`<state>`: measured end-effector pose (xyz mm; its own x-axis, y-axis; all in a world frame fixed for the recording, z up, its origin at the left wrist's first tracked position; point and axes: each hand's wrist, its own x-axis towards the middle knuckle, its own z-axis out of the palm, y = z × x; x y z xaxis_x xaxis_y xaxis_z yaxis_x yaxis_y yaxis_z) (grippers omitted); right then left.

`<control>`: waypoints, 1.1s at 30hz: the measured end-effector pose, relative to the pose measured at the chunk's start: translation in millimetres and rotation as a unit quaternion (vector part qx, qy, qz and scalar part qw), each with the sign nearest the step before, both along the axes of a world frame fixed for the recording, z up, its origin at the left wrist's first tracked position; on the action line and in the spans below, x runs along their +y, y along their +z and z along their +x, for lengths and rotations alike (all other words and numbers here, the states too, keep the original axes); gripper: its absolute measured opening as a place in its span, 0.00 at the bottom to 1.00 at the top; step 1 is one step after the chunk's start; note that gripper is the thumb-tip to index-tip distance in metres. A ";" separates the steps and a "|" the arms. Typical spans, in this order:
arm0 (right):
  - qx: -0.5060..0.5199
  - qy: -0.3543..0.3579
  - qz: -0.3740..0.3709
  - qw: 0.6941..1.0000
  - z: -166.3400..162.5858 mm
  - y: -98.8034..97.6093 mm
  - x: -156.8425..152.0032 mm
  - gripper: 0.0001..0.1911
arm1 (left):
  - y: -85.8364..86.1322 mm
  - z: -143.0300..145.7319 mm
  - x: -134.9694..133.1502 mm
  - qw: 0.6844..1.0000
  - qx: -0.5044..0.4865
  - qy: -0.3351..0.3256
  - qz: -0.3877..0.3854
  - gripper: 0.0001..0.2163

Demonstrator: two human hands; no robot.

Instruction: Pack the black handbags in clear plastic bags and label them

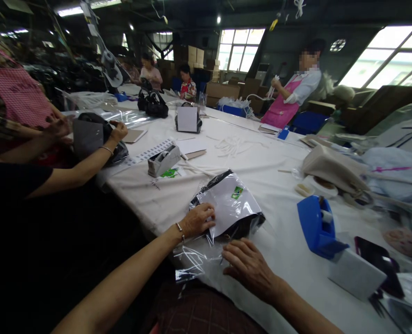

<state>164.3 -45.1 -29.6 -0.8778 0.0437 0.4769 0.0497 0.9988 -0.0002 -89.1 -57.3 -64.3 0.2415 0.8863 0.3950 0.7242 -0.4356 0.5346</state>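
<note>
A black item with a white card and a small green sticker lies inside a clear plastic bag (pixel 231 206) on the white-covered table (pixel 261 157). My left hand (pixel 199 220) presses on the bag's near left edge, fingers curled over the white card. My right hand (pixel 247 268) lies flat on the loose open end of the clear plastic, fingers spread, nearest the table's front edge.
A blue tape dispenser (pixel 317 227) stands to the right, a grey tape dispenser (pixel 164 161) to the far left. A co-worker's arms (pixel 84 162) handle a black bag at left. Black bags (pixel 188 118), white strips and other people are farther back. Packed items lie at right.
</note>
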 end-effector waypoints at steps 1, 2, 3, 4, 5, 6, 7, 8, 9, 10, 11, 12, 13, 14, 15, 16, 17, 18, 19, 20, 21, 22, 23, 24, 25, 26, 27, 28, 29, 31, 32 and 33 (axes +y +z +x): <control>0.002 -0.005 0.012 1.000 -4.2 -1.5 -1.5 0.14 | -0.4 0.4 -0.3 1.000 0.001 0.003 0.001 0.04; 0.004 -0.010 0.026 1.000 -8.0 -3.4 -2.7 0.14 | -0.9 0.6 -0.4 1.000 0.001 0.004 0.002 0.03; 0.007 -0.012 0.038 0.999 -11.3 -5.4 -3.4 0.14 | -1.5 0.6 -0.5 1.000 0.001 0.003 0.004 0.03; 0.011 -0.011 0.048 0.999 -13.9 -7.2 -3.6 0.13 | -2.0 0.4 -0.5 1.000 0.000 0.000 0.007 0.02; 0.015 -0.008 0.053 0.998 -15.7 -8.4 -3.5 0.13 | -2.5 0.1 -0.4 1.000 -0.001 -0.004 0.008 0.02; 0.014 -0.002 0.053 0.998 -16.5 -8.9 -3.0 0.13 | -2.9 -0.2 -0.5 1.000 -0.001 -0.008 0.009 0.02; 0.011 0.007 0.049 0.999 -16.3 -8.5 -2.4 0.13 | -3.3 -0.6 -0.6 1.000 -0.002 -0.011 0.009 0.02; 0.007 0.015 0.043 0.999 -15.2 -7.5 -1.9 0.12 | -3.7 -0.8 -0.7 1.000 -0.004 -0.012 0.008 0.02; 0.003 0.023 0.036 0.999 -13.5 -6.1 -1.5 0.12 | -3.9 -0.9 -0.8 1.000 -0.007 -0.012 0.008 0.02; 0.001 0.028 0.032 0.999 -11.4 -4.5 -1.5 0.12 | -4.2 -0.8 -0.8 1.000 -0.010 -0.011 0.009 0.02; 0.003 0.032 0.030 0.999 -9.4 -3.1 -1.8 0.13 | -4.2 -0.6 -0.9 1.000 -0.013 -0.010 0.010 0.02; 0.006 0.032 0.031 0.999 -7.8 -2.1 -2.3 0.13 | -4.1 -0.4 -0.9 1.000 -0.016 -0.009 0.011 0.01; 0.008 0.028 0.032 0.999 -6.8 -1.8 -3.0 0.14 | -3.6 -0.4 -1.0 1.000 -0.017 -0.010 0.010 0.01; 0.007 0.022 0.029 0.999 -6.5 -2.1 -3.7 0.15 | -2.6 -0.8 -1.5 1.000 -0.016 -0.011 0.007 0.01; 0.004 0.015 0.021 1.000 -6.9 -2.8 -4.2 0.15 | -0.9 -1.6 -2.5 1.000 -0.012 -0.015 0.001 0.01; 0.002 0.006 0.009 1.000 -8.0 -3.8 -4.4 0.15 | 1.7 -3.1 -4.5 1.000 -0.004 -0.019 -0.007 0.02; 0.003 -0.004 -0.008 1.000 -9.4 -4.7 -4.2 0.14 | 5.4 -5.2 -7.8 1.000 0.005 -0.023 -0.015 0.03; 0.007 -0.015 -0.027 0.999 -11.1 -5.5 -3.6 0.14 | 10.2 -7.7 -12.8 0.999 0.010 -0.026 -0.022 0.04; 0.013 -0.026 -0.047 0.998 -12.7 -6.0 -2.5 0.14 | 16.1 -10.4 -19.6 0.999 0.008 -0.030 -0.026 0.06; 0.021 -0.036 -0.064 0.997 -14.3 -6.2 -1.1 0.14 | 23.1 -13.0 -28.2 0.999 -0.006 -0.035 -0.031 0.08; 0.029 -0.044 -0.078 0.996 -15.5 -6.1 0.6 0.14 | 30.8 -15.1 -38.4 0.998 -0.028 -0.045 -0.037 0.11; 0.034 -0.049 -0.088 0.994 -16.5 -5.8 2.5 0.14 | 38.8 -16.4 -49.7 0.996 -0.055 -0.056 -0.049 0.13; 0.037 -0.051 -0.095 0.993 -17.3 -5.2 4.6 0.15 | 46.5 -16.8 -61.5 0.993 -0.077 -0.065 -0.067 0.16; 0.038 -0.052 -0.099 0.993 -17.9 -4.5 6.6 0.15 | 53.2 -16.0 -72.9 0.990 -0.087 -0.070 -0.087 0.19; 0.037 -0.052 -0.101 0.993 -18.4 -3.7 8.5 0.15 | 58.4 -14.2 -83.2 0.989 -0.084 -0.070 -0.104 0.22; 0.034 -0.054 -0.104 0.993 -18.8 -2.8 10.1 0.15 | 61.7 -11.5 -91.8 0.989 -0.072 -0.063 -0.113 0.25; 0.032 -0.056 -0.110 0.992 -19.2 -1.9 11.2 0.14 | 62.8 -8.2 -98.1 0.991 -0.057 -0.049 -0.111 0.25; 0.031 -0.060 -0.119 0.991 -19.6 -1.1 11.8 0.14 | 61.9 -4.6 -101.8 0.993 -0.049 -0.030 -0.101 0.21; 0.033 -0.066 -0.132 0.989 -19.9 -0.3 11.8 0.13 | 59.3 -1.1 -102.9 0.994 -0.055 -0.006 -0.089 0.16; 0.037 -0.079 -0.161 0.983 -20.4 0.3 10.0 0.11 | 51.1 4.8 -98.6 0.991 -0.102 0.049 -0.078 0.12; 0.041 -0.088 -0.172 0.980 -20.7 0.0 8.4 0.10 | 46.6 6.8 -94.1 0.985 -0.134 0.077 -0.080 0.14; 0.045 -0.099 -0.179 0.978 -21.0 -0.6 6.6 0.10 | 42.2 8.4 -88.6 0.977 -0.165 0.102 -0.085 0.15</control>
